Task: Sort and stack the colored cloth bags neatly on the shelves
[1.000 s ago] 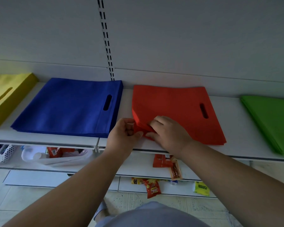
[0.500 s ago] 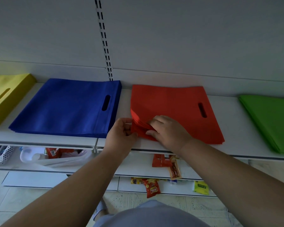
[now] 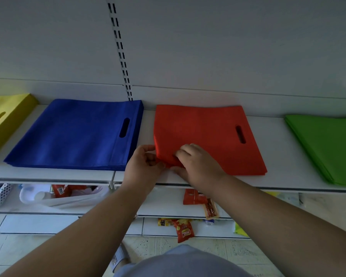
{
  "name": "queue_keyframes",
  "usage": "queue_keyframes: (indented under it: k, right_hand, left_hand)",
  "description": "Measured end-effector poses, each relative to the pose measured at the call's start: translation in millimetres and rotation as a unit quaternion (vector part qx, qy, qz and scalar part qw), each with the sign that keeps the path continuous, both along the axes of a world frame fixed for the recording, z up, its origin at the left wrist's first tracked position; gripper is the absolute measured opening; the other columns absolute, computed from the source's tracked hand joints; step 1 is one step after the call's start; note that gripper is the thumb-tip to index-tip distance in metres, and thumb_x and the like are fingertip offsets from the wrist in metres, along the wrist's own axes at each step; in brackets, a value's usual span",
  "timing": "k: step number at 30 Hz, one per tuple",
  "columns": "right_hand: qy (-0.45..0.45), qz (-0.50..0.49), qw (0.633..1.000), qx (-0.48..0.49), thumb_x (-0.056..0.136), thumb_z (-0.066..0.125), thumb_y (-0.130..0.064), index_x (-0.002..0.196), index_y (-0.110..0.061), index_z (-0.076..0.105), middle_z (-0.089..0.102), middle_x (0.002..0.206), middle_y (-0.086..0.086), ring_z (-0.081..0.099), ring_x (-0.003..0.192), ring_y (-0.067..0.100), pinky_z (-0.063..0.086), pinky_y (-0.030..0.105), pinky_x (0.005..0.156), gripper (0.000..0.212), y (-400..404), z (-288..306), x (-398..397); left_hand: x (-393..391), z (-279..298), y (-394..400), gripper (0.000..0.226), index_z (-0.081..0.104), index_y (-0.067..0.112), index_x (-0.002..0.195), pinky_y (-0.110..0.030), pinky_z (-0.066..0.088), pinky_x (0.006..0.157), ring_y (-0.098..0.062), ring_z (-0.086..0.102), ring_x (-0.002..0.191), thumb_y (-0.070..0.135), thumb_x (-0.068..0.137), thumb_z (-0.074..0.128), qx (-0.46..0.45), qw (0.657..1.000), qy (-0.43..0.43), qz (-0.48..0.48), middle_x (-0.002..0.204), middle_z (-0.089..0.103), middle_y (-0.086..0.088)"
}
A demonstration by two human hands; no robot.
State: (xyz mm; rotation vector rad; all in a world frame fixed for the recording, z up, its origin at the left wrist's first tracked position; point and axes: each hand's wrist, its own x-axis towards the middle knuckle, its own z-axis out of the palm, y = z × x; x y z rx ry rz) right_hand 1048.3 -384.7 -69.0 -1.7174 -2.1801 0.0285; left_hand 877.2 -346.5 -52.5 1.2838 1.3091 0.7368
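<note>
Lifted corner lowered; hands (image 3: 146,166) apparently pinching red bags (image 3: 208,132).

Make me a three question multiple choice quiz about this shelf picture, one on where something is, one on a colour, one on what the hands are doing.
1. Which stack lies directly left of the red bags?
A. green
B. blue
C. yellow

2. What colour is the stack at the far right of the shelf?
A. green
B. blue
C. red

3. What are the hands doing?
A. hanging idle
B. lifting the blue stack
C. holding the red stack's near left corner

Answers:
1 B, the blue bags sit beside the red, with the yellow bags beyond.
2 A, the green bags lie there.
3 C, the left hand and right hand pinch that corner.
</note>
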Motion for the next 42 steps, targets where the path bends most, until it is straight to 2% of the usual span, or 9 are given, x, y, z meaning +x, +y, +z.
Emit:
queue_keyframes:
  k: [10, 13, 18, 23, 29, 32, 36, 39, 42]
  right_hand:
    - [0.020, 0.000, 0.999, -0.029, 0.088, 0.067, -0.033, 0.099, -0.006, 0.066, 0.059, 0.091, 0.007, 0.054, 0.086, 0.025, 0.048, 0.039, 0.075, 0.029, 7, 11, 3]
    - [-0.004, 0.008, 1.000, -0.023, 0.087, 0.068, -0.034, 0.101, -0.007, 0.065, 0.057, 0.092, 0.006, 0.052, 0.087, 0.025, 0.048, 0.038, 0.074, 0.031, 5, 10, 0]
    - [-0.001, 0.006, 1.000, -0.018, 0.087, 0.069, -0.036, 0.098, -0.006, 0.065, 0.057, 0.090, 0.006, 0.052, 0.085, 0.024, 0.046, 0.036, 0.072, 0.032, 5, 10, 0]
    - [-0.017, 0.013, 1.000, 0.006, 0.082, 0.067, -0.019, 0.086, -0.005, 0.061, 0.055, 0.082, 0.008, 0.052, 0.076, 0.027, 0.049, 0.038, 0.062, 0.015, 3, 7, -2]
    - [-0.001, 0.008, 1.000, 0.021, 0.073, 0.068, -0.005, 0.073, -0.006, 0.057, 0.052, 0.072, 0.009, 0.051, 0.069, 0.029, 0.048, 0.038, 0.058, 0.011, 0, 7, -9]
    - [0.005, 0.007, 1.000, 0.009, 0.081, 0.066, -0.012, 0.083, -0.005, 0.062, 0.055, 0.081, 0.008, 0.052, 0.077, 0.027, 0.049, 0.039, 0.065, 0.008, -4, 5, -8]
    - [0.006, -0.002, 1.000, -0.024, 0.090, 0.066, -0.033, 0.107, -0.006, 0.065, 0.059, 0.098, 0.006, 0.052, 0.092, 0.025, 0.048, 0.037, 0.079, 0.032, -2, 4, -5]
    - [0.017, -0.011, 0.999, -0.025, 0.090, 0.066, -0.034, 0.107, -0.006, 0.066, 0.060, 0.098, 0.006, 0.053, 0.093, 0.025, 0.048, 0.038, 0.081, 0.033, -1, 6, -5]
    - [0.006, -0.007, 1.000, -0.020, 0.088, 0.066, -0.034, 0.102, -0.007, 0.065, 0.058, 0.094, 0.006, 0.051, 0.090, 0.024, 0.048, 0.038, 0.076, 0.030, 0, 6, -6]
  left_hand:
    - [-2, -1, -3, 0.046, 0.054, 0.034, 0.111, -0.032, 0.057, 0.084, -0.005, 0.069, 0.082, 0.005, 0.081, 0.074, 0.023, 0.999, 0.013, -0.027, 0.087, 0.073, 0.009]
    - [-2, -2, -2, 0.048, 0.053, 0.037, 0.107, -0.034, 0.057, 0.085, -0.007, 0.070, 0.083, 0.002, 0.080, 0.073, 0.021, 0.999, 0.007, -0.030, 0.087, 0.073, 0.009]
    - [-4, -4, 0, 0.048, 0.055, 0.030, 0.113, -0.039, 0.057, 0.087, -0.011, 0.070, 0.086, -0.002, 0.081, 0.071, 0.013, 0.999, -0.002, -0.033, 0.090, 0.073, 0.005]
    - [-3, -4, 0, 0.047, 0.056, 0.025, 0.117, -0.037, 0.057, 0.086, -0.011, 0.070, 0.085, -0.005, 0.083, 0.066, 0.008, 1.000, -0.009, -0.024, 0.091, 0.073, 0.002]
    - [-3, -3, 1, 0.044, 0.057, 0.026, 0.111, -0.039, 0.058, 0.086, -0.015, 0.071, 0.084, -0.006, 0.082, 0.066, -0.003, 1.000, -0.028, -0.012, 0.088, 0.073, 0.001]
    - [-4, -3, 0, 0.048, 0.056, 0.028, 0.111, -0.039, 0.057, 0.087, -0.013, 0.071, 0.084, -0.008, 0.081, 0.066, -0.005, 0.999, -0.032, -0.014, 0.087, 0.073, 0.001]
    - [-4, -2, 0, 0.050, 0.055, 0.030, 0.109, -0.040, 0.057, 0.087, -0.015, 0.071, 0.084, -0.009, 0.079, 0.068, -0.002, 0.999, -0.033, -0.017, 0.087, 0.073, 0.001]
    - [-4, -3, 1, 0.051, 0.055, 0.030, 0.109, -0.039, 0.057, 0.088, -0.014, 0.071, 0.084, -0.008, 0.079, 0.070, 0.000, 0.999, -0.037, -0.024, 0.087, 0.073, 0.002]
    - [-4, -4, 2, 0.053, 0.055, 0.032, 0.108, -0.040, 0.057, 0.087, -0.014, 0.071, 0.084, -0.009, 0.078, 0.070, 0.002, 0.999, -0.031, -0.025, 0.087, 0.073, 0.001]
